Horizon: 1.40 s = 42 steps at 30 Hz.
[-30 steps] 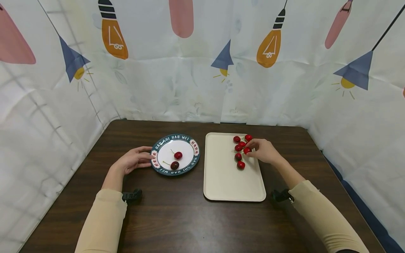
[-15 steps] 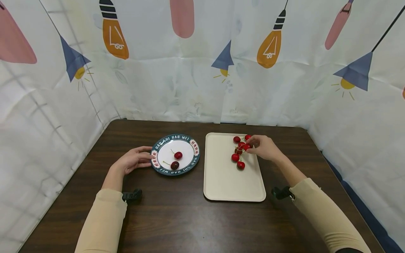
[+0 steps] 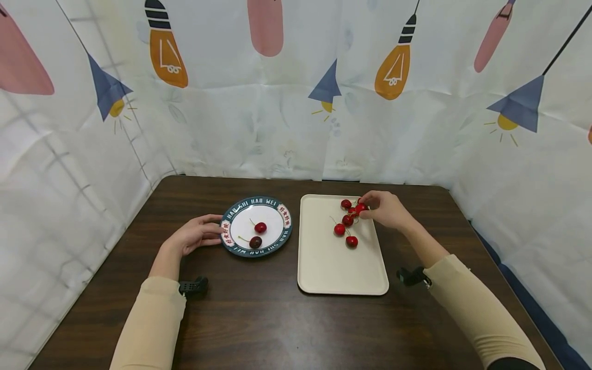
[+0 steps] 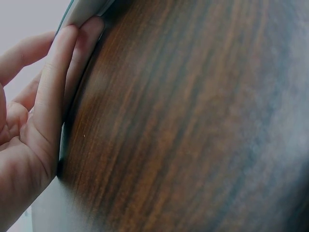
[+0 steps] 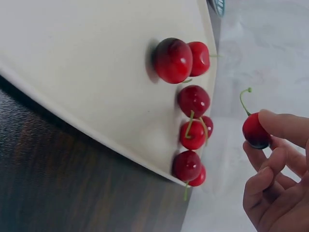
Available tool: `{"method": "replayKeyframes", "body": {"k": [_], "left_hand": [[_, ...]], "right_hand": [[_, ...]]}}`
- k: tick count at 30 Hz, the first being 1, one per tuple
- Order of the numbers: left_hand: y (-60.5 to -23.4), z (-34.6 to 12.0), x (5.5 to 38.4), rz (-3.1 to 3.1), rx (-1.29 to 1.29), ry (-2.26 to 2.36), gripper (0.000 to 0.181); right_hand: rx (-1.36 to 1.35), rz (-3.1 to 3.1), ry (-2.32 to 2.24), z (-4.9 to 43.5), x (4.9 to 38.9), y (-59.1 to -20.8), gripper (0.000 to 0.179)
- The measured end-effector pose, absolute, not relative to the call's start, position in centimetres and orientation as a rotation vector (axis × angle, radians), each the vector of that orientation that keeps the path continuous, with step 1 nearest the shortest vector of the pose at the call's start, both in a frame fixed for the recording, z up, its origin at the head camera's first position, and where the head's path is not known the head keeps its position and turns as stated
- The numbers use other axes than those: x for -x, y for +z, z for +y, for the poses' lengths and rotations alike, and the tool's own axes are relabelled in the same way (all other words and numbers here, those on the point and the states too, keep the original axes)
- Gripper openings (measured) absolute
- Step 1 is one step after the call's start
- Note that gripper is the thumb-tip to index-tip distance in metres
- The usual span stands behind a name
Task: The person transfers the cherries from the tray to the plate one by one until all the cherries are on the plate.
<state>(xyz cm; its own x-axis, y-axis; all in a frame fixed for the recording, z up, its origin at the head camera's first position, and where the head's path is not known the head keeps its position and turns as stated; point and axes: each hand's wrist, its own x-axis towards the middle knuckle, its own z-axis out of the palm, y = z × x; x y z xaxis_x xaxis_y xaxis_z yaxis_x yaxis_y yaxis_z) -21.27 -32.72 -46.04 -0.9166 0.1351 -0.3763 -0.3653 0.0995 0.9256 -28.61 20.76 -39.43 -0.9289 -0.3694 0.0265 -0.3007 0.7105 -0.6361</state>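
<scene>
Two cherries, a red one and a darker one, lie on a round plate with a green lettered rim. At that plate's left side, my left hand touches the rim with its fingers fairly straight; in the left wrist view, fingertips meet the plate's edge from beneath. My right hand pinches one cherry between thumb and fingers, its green stem pointing up, over the far right of a cream tray. Several other red cherries lie on this tray.
Both dishes stand on a dark brown wooden table, the plate left of the tray with a narrow gap between them. A white printed curtain hangs behind and along the sides.
My right hand has shifted slightly away toward the tray's far edge with the cherry. Another tray cherry has rolled left toward the tray's middle. My left hand and the plate have stayed put.
</scene>
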Motion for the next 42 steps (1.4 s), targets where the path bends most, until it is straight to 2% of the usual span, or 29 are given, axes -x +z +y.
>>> {"method": "replayKeyframes", "body": {"k": [16, 26, 42], "left_hand": [[-46.2, -32.8, 21.3, 2.010, 0.234, 1.874, 0.073], [-46.2, -32.8, 21.3, 2.003, 0.220, 1.883, 0.072], [-46.1, -32.7, 21.3, 2.010, 0.216, 1.880, 0.072]], "right_hand": [[0.589, 2.751, -1.079, 17.7, 28.7, -38.5, 0.034], [0.691, 2.695, -1.119, 15.2, 29.0, -39.3, 0.032], [0.705, 2.601, -1.188, 11.5, 28.4, -40.2, 0.032]]}}
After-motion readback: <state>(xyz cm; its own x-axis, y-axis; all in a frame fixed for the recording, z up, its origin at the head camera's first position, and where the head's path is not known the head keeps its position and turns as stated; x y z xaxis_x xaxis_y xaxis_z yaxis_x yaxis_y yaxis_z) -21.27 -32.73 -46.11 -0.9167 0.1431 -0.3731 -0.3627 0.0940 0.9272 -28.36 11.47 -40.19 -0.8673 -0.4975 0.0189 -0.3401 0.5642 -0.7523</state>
